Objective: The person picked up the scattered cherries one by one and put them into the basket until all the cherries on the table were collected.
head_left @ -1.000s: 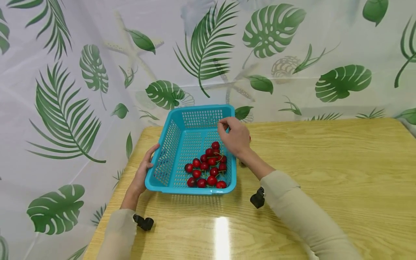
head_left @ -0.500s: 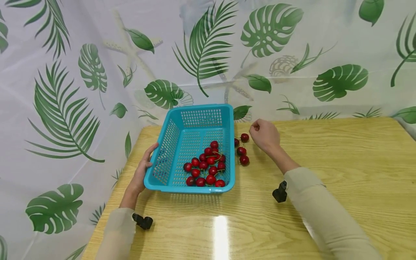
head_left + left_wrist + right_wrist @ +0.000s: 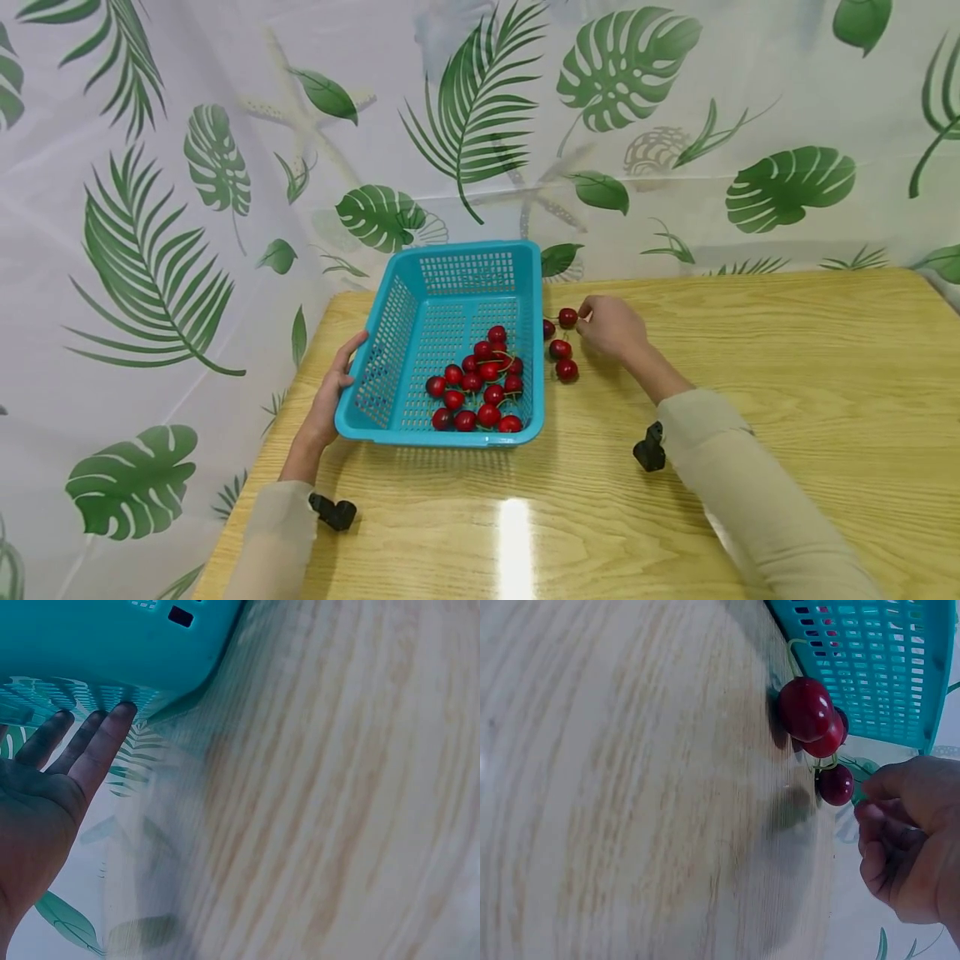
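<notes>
A blue plastic basket stands on the wooden table with several red cherries gathered in its lower right part. My left hand is at the basket's left side; in the left wrist view its fingers lie extended against the outer wall. My right hand is low over the table, right of the basket. Its thumb and index fingertips reach the right side of a dark red cherry, without closing round it. In the right wrist view this cherry sits just beyond the fingertips, and the other fingers are curled.
More loose cherries lie between the basket and my right hand: one against the basket wall and two nearer me, the closest a dark cherry. A leaf-patterned sheet hangs behind the table and along its left side.
My right hand has moved from over the basket's right rim out to the right, then down to the loose cherries, its thumb and index finger parting. My left hand and the basket stay put.
</notes>
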Demonstrator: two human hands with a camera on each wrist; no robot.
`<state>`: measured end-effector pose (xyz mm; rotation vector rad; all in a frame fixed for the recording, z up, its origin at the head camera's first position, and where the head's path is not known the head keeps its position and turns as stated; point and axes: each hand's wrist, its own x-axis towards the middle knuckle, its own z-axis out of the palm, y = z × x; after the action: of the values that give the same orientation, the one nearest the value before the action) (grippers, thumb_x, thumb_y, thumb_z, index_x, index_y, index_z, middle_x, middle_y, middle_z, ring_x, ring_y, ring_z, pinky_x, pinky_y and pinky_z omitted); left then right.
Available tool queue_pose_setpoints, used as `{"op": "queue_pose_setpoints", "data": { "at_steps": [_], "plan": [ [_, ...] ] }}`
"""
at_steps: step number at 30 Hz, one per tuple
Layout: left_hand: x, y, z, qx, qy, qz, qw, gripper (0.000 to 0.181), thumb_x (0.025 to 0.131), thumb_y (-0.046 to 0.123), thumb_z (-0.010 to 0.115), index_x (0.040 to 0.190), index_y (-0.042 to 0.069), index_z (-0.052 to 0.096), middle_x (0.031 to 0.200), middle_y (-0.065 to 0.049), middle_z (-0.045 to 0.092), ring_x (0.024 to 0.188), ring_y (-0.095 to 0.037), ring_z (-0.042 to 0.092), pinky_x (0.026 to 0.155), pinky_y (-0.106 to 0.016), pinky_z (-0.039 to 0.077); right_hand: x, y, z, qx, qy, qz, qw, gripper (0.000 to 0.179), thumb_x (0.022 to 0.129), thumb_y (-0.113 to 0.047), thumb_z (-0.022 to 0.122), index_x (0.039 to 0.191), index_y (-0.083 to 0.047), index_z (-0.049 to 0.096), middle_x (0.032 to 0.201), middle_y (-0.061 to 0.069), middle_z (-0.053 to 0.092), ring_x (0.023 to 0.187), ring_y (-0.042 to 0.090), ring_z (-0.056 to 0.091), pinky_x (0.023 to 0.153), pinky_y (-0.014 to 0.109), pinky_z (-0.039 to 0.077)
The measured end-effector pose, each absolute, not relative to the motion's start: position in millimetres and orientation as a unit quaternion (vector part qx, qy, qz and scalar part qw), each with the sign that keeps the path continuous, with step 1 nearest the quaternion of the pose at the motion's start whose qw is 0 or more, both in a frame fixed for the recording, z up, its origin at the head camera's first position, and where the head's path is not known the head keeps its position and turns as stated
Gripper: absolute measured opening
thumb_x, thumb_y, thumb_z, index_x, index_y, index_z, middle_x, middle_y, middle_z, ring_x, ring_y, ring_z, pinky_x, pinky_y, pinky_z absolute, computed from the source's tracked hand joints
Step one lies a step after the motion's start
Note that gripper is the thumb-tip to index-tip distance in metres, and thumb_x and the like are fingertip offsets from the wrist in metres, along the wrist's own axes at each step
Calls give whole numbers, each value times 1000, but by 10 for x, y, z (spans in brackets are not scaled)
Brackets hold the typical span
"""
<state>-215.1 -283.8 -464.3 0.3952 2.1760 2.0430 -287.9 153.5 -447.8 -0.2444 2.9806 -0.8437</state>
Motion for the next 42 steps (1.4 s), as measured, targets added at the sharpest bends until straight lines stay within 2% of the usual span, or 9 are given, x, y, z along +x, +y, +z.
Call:
{"op": "queue_pose_setpoints", "data": {
  "at_steps": [3,8,12,16,22,25,29,34,42],
  "plan": [
    [-2153,-2840,-4637,131,722,677,64,78,83,11,27,160,17,15,162,-19,13,138,-41,27,88,-28,47,-2909,1469,-4476,-107,959,-261,6,26,94,-16,57,111,1,66,99,18,70,75,27,61,61,38,49],
    [-2154,-2840,-4635,132,721,677,63,77,84,11,27,160,17,15,161,-21,15,134,-40,31,87,-29,48,-2969,1355,-4466,-137,963,-232,-2,26,95,-14,53,112,-1,69,108,18,71,91,34,65,75,48,53],
    [-2153,-2840,-4646,133,716,682,68,77,84,11,27,160,17,15,160,-23,16,131,-38,34,87,-29,48,-3024,1286,-4468,-136,969,-208,17,34,96,-10,47,121,-2,67,119,18,68,105,39,64,82,52,53],
    [-2146,-2838,-4665,130,716,682,72,77,84,10,26,160,16,15,160,-23,16,130,-35,35,87,-29,48,-3070,1249,-4522,-139,972,-186,40,38,97,-10,45,130,-4,63,127,19,65,112,40,62,84,52,52],
    [-2150,-2827,-4659,138,717,680,66,77,83,8,26,159,14,16,159,-25,17,129,-32,37,89,-28,46,-3087,1260,-4610,-146,974,-162,60,40,99,-10,45,135,-5,60,128,21,64,112,38,62,83,52,53],
    [-2157,-2831,-4647,138,716,682,66,76,84,8,26,159,15,17,159,-25,18,129,-32,37,89,-28,46,-3106,1282,-4623,-142,975,-156,64,40,98,-10,44,134,-4,60,126,22,64,106,38,64,80,51,53],
    [-2159,-2836,-4635,135,711,687,66,76,84,7,25,159,17,19,159,-25,17,130,-34,35,89,-28,46,-3124,1346,-4620,-134,978,-146,61,37,97,-13,44,127,-1,62,119,23,66,96,35,65,75,50,54],
    [-2156,-2825,-4625,137,712,686,66,76,85,7,24,159,18,18,159,-24,17,130,-37,34,88,-28,47,-3116,1475,-4589,-128,981,-130,64,22,96,-13,47,101,-1,65,94,17,67,79,28,61,64,45,50],
    [-2152,-2816,-4631,138,720,678,61,76,85,8,25,160,15,16,162,-21,13,137,-38,28,90,-27,45,-3096,1626,-4582,-131,985,-102,49,15,94,-12,54,83,-6,61,84,14,64,77,28,62,61,47,50]
  ]
}}
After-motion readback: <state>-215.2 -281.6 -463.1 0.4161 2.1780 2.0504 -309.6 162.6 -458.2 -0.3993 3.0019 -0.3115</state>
